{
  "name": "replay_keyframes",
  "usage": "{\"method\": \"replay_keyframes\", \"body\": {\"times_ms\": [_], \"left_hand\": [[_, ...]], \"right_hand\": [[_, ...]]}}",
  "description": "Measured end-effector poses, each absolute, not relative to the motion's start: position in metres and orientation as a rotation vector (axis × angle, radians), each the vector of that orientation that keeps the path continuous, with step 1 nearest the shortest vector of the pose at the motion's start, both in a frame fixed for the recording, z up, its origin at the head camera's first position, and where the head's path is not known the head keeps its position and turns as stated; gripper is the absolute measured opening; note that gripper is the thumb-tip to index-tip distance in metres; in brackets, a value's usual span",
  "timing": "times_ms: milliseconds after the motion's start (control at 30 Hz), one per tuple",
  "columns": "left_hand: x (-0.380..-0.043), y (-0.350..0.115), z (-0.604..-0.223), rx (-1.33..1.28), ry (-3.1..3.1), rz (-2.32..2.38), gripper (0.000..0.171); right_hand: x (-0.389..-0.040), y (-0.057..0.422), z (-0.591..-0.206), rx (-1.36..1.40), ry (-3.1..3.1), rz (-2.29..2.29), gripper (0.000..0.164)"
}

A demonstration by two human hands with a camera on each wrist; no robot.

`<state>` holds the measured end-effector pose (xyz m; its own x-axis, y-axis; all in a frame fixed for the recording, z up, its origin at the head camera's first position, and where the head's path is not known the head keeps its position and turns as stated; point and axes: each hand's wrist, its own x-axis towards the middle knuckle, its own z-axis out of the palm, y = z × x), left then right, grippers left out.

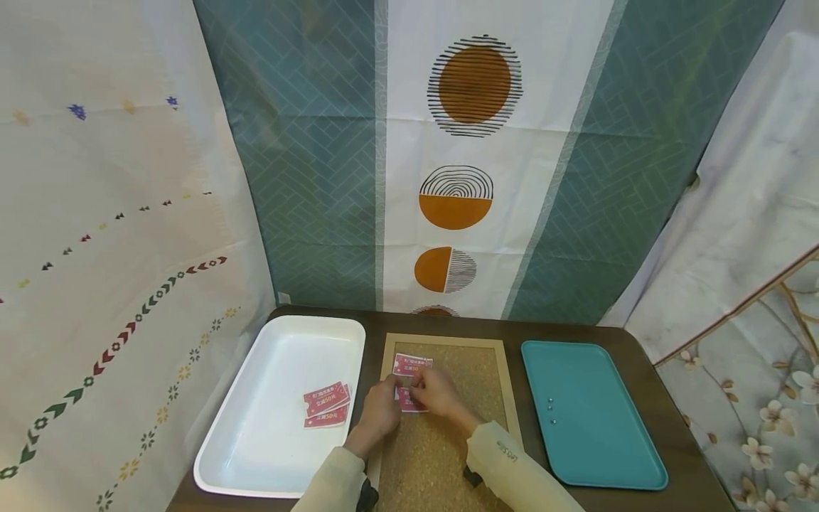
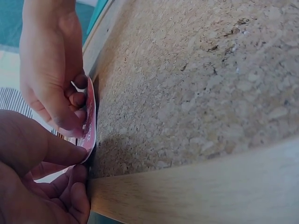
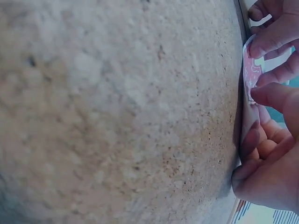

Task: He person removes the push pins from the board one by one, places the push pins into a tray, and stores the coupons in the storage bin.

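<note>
Our left hand (image 1: 382,410) and right hand (image 1: 443,395) are both clamped on the lower red paper coupon (image 1: 407,404), gripping near its upper edge. We have it at the upper left of a brown cork board (image 1: 427,462) with pale wood frame; an upper red paper coupon (image 1: 404,364) sits just beyond it. Left of that: white rectangular tray (image 1: 262,405), overlapping red coupons (image 1: 328,400) inside. Right: teal rectangular tray (image 1: 601,427), three tiny silvery pieces (image 1: 550,408) near its left edge. Board and both trays rest on our dark brown surface (image 1: 646,398).
</note>
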<state>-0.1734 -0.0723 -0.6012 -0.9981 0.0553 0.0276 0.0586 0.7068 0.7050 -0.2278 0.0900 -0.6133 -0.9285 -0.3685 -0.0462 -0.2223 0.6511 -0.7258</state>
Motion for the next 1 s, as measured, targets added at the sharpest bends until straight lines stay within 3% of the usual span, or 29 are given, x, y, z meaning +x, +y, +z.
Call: {"method": "replay_keyframes", "body": {"times_ms": [1000], "left_hand": [[-0.183,-0.083,-0.583,-0.147,-2.831,-1.283,0.029]], "right_hand": [[-0.23,0.119,-0.597,-0.721,2.412,-1.386,0.005]]}}
